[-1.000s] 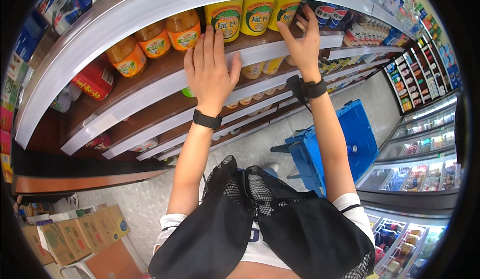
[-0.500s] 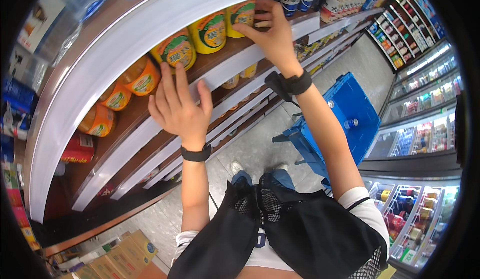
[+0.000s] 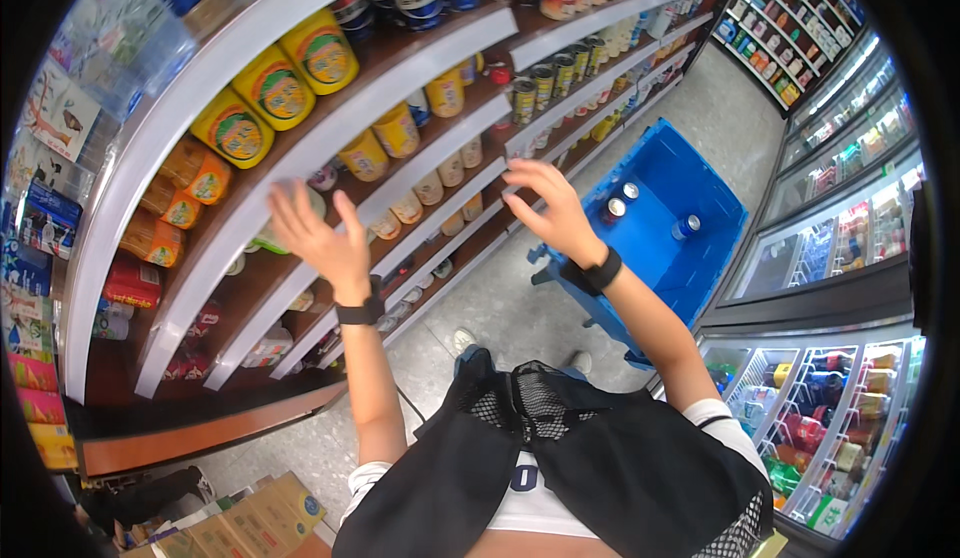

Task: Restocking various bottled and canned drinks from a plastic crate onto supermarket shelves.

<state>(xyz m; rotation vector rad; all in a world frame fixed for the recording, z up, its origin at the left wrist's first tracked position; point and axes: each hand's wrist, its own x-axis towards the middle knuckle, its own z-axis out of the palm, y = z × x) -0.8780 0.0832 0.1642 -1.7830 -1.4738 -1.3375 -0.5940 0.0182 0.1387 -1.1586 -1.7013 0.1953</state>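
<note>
My left hand (image 3: 325, 243) is open with its fingers spread, in front of the shelf edges and below a row of yellow drink bottles (image 3: 272, 88). It holds nothing, and its fingertips are a little blurred. Farther right, my right hand (image 3: 552, 216) hangs empty in the air between the shelves and a blue crate (image 3: 690, 173), thumb apart from the fingers. Three yellow bottles stand side by side on the shelf, with orange drink bottles (image 3: 180, 203) to their left. Inside the crate are a few cans, one of them a blue-and-silver can (image 3: 686, 227) lying on its side.
Dark blue cans (image 3: 418, 0) line the upper shelf beyond the yellow bottles. Lower shelves carry yellow tubs (image 3: 397, 130) and slim cans (image 3: 543, 80). Lit drink fridges (image 3: 815, 398) stand at the right. Cardboard boxes (image 3: 260, 523) lie at the lower left on the tiled floor.
Both hands have left the yellow bottles: the left moved down and slightly left, the right dropped down toward the crate. The view has shifted, showing more of the shelves and crate.
</note>
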